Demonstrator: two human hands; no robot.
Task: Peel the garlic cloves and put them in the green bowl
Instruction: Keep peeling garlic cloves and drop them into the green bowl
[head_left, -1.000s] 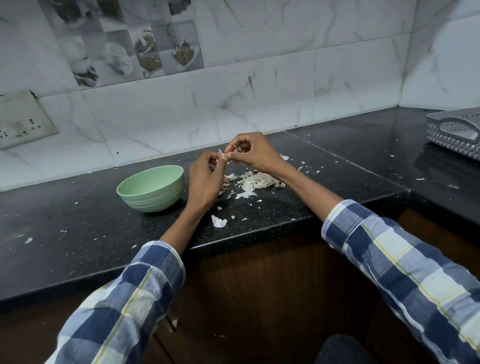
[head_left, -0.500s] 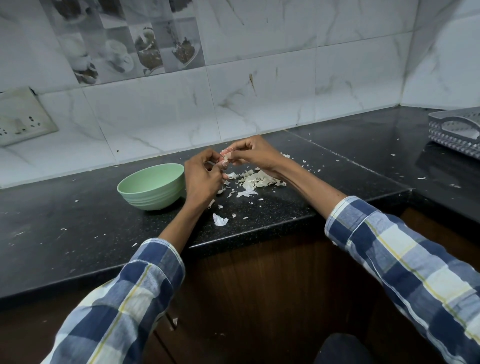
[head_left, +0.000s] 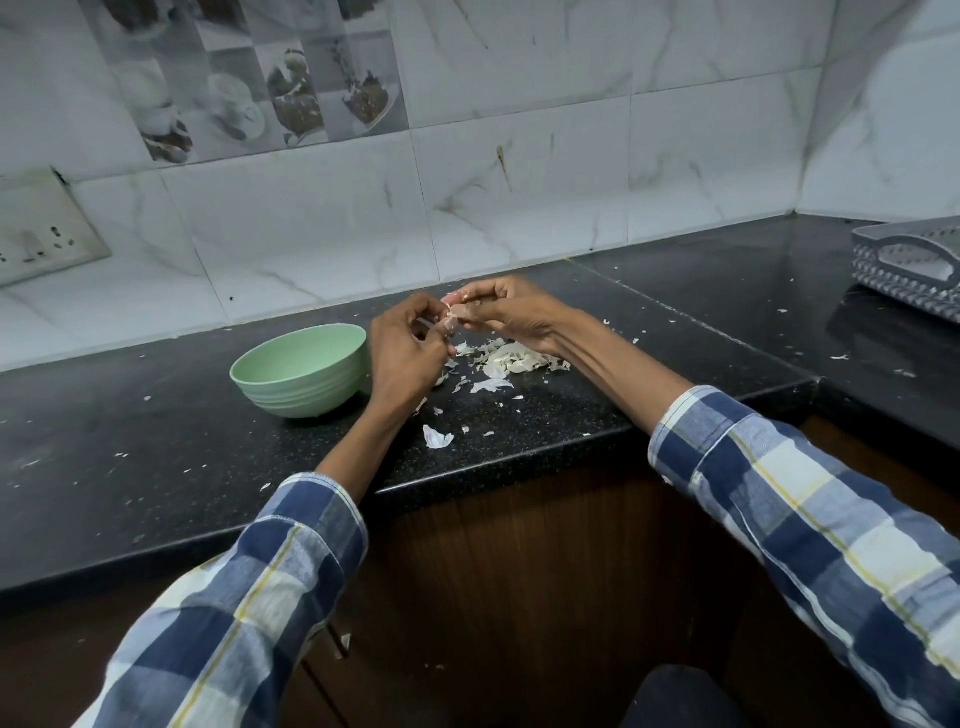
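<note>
Both hands meet above the counter (head_left: 156, 447): right hand (head_left: 511, 312) pinches a garlic clove (head_left: 460, 312), largely hidden by fingers; left hand (head_left: 408, 353) pinches its skin. Green bowl (head_left: 298, 371) sits at nine o'clock, its inside unseen.

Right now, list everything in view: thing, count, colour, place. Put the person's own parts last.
bowl: one, green, on the counter left of the hands.
clove: one, pale, pinched between both hands above the counter.
peels: a pile plus scattered flakes, white, on the counter under and around the hands.
counter: one, black speckled, running along the wall and round the right corner.
basket: one, grey, on the counter at far right, partly out of frame.
socket: one, off-white, on the wall at left.
wall: white marble tiles, with picture tiles at upper left.
cabinet: brown wood, under the counter.
sleeves: two, blue and white check.
left hand: one, pinching the clove.
right hand: one, pinching the clove.
</note>
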